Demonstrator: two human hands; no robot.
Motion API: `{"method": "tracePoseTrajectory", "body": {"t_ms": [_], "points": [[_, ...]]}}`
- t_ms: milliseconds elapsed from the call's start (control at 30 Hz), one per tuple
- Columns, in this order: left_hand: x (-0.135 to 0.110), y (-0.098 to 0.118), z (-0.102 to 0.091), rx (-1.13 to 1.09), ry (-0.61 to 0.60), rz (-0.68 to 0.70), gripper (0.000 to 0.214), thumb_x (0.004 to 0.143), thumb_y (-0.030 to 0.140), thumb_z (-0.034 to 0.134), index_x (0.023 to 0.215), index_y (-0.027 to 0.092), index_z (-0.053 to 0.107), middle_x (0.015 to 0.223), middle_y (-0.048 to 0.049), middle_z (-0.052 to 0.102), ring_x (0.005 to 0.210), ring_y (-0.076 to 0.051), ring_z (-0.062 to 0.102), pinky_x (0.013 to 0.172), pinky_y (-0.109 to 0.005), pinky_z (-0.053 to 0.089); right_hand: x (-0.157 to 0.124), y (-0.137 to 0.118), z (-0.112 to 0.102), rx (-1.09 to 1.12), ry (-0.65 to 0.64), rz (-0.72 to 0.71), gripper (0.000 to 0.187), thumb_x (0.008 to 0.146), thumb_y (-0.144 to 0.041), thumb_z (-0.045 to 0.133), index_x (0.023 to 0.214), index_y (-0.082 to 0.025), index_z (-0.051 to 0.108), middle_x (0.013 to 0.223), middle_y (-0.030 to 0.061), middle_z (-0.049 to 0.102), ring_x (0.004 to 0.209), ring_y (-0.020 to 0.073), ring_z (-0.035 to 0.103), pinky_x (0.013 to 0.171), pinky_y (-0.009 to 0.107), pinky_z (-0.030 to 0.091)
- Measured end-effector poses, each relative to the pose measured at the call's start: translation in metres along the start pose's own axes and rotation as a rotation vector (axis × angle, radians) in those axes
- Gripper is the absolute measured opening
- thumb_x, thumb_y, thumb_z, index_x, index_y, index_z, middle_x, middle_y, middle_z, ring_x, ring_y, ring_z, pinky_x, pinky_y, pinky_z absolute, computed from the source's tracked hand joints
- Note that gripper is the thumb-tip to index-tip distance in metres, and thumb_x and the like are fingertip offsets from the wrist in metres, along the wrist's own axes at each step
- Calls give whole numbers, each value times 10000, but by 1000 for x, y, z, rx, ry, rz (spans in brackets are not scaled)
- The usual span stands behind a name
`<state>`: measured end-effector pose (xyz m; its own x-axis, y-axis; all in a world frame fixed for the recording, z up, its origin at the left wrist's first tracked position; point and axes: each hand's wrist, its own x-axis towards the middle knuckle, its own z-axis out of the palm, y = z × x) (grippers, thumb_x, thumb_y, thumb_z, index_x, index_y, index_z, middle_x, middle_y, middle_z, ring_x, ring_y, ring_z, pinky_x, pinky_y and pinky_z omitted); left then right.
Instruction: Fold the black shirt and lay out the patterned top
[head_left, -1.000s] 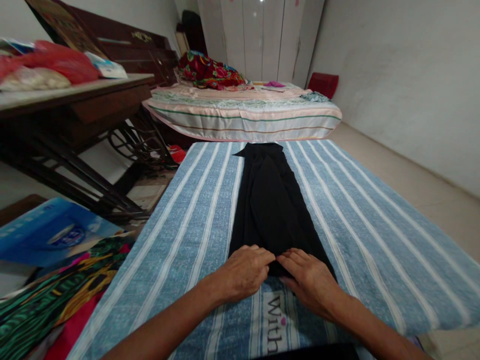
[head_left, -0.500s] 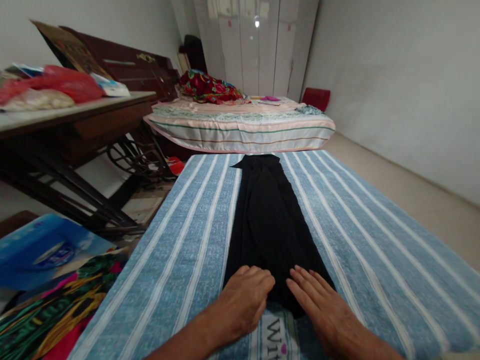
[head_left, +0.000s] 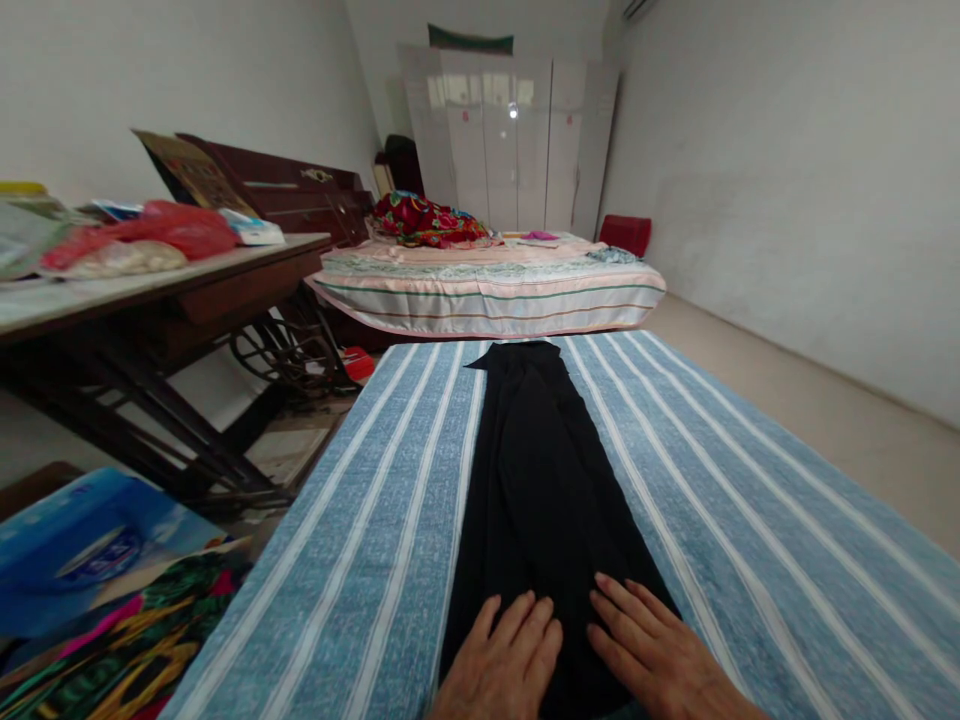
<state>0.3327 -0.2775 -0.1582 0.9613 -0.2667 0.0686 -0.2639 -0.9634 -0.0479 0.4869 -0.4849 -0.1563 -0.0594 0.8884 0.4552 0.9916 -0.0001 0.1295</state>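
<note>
A black garment [head_left: 551, 480] lies lengthwise in a long narrow shape, its far end spread a little near the far edge of the blue striped cloth [head_left: 360, 500]. Across its near end rests my left hand [head_left: 506, 665], palm down with the fingers stretched out. My right hand [head_left: 652, 645] lies flat on the garment's near right part, fingers spread and touching the fabric. Neither hand grips anything. The garment's nearest end is partly hidden by the hands and cut off by the frame.
Beyond the striped surface stands a bed [head_left: 487, 300] with a red floral bundle [head_left: 427, 220]. To the left are a sewing-machine table [head_left: 247, 262] with plastic bags [head_left: 165, 235], a blue package [head_left: 97, 545] and colourful fabric [head_left: 112, 650]. A wardrobe [head_left: 499, 150] is at the back.
My left hand has gone from curled fingers to lying flat on the black garment. The right hand stays flat on it. The camera has tilted up a little.
</note>
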Motion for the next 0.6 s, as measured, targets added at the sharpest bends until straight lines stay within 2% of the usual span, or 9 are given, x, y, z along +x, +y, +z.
{"method": "tracePoseTrajectory", "body": {"t_ms": [67, 133, 233, 333, 500, 600], "points": [[0, -1, -3, 11, -12, 6, 538, 795, 77, 420, 1324, 174, 409, 1359, -102, 501, 1223, -265, 477, 999, -439, 390, 3, 4, -3, 27, 6, -20, 274, 908, -172, 426, 1131, -196, 582, 1207, 79, 616, 1237, 266, 455, 948, 410, 452], [3, -2, -15, -28, -78, -2, 545, 768, 78, 435, 1306, 167, 422, 1354, -108, 506, 1202, -274, 495, 985, -454, 401, 8, 9, -9, 82, -40, -20, 273, 885, -174, 473, 1133, -207, 581, 1190, 69, 628, 1214, 252, 484, 937, 379, 462], [13, -6, -48, -165, -165, -44, 565, 712, 89, 474, 1268, 184, 450, 1323, -90, 539, 1165, -264, 524, 979, -446, 408, 24, 16, -26, 233, -235, 43, 351, 816, -156, 520, 1159, -202, 576, 1190, 72, 630, 1222, 246, 477, 959, 373, 445], [24, -14, -88, -315, -187, -97, 532, 694, 89, 478, 1204, 241, 499, 1236, -35, 606, 1090, -208, 565, 967, -370, 417, 43, 23, -49, 406, -380, 137, 447, 734, -100, 497, 1162, -185, 592, 1190, 71, 630, 1232, 225, 467, 1013, 370, 396], [42, -34, -154, -478, -184, -71, 482, 698, 58, 405, 1100, 256, 583, 1102, -6, 664, 1000, -180, 601, 905, -311, 444, 66, 36, -93, 509, -363, 213, 594, 696, -2, 401, 1230, -210, 558, 1239, 41, 602, 1224, 162, 476, 1047, 309, 360], [51, -40, -194, -537, -191, -31, 484, 700, 45, 374, 1065, 246, 621, 1053, 2, 680, 983, -177, 611, 891, -291, 445, 73, 42, -121, 462, -259, 188, 603, 744, -10, 412, 1287, -257, 505, 1241, 17, 600, 1187, 157, 514, 1007, 272, 408]]}}
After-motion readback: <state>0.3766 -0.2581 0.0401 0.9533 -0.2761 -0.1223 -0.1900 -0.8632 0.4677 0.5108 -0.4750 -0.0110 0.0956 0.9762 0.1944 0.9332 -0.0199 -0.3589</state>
